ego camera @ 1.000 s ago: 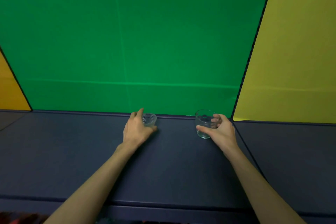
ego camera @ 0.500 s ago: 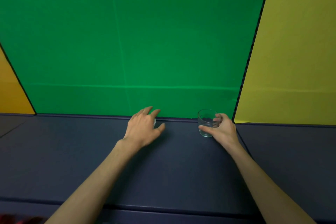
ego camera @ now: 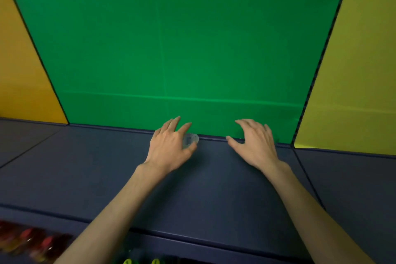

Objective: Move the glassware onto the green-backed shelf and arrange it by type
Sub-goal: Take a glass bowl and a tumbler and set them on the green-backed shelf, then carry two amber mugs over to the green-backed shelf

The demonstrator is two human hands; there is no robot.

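A small ribbed clear glass (ego camera: 191, 140) stands on the dark blue shelf (ego camera: 214, 188), right against the green back panel (ego camera: 171, 49). My left hand (ego camera: 170, 146) hovers over it with fingers spread, and the glass shows between forefinger and thumb. My right hand (ego camera: 256, 142) is to the right near the back edge, also with fingers apart. The clear tumbler seen earlier does not show; my right hand covers that spot.
An orange panel (ego camera: 23, 70) bounds the green section on the left and a yellow panel (ego camera: 353, 81) on the right. Seams divide the shelf surface. Blurred red objects (ego camera: 32, 242) and yellow-green ones (ego camera: 141, 261) lie below the front edge.
Both hands have let go and spread their fingers. The right hand released the tumbler and now covers it. The view tilted down a little.
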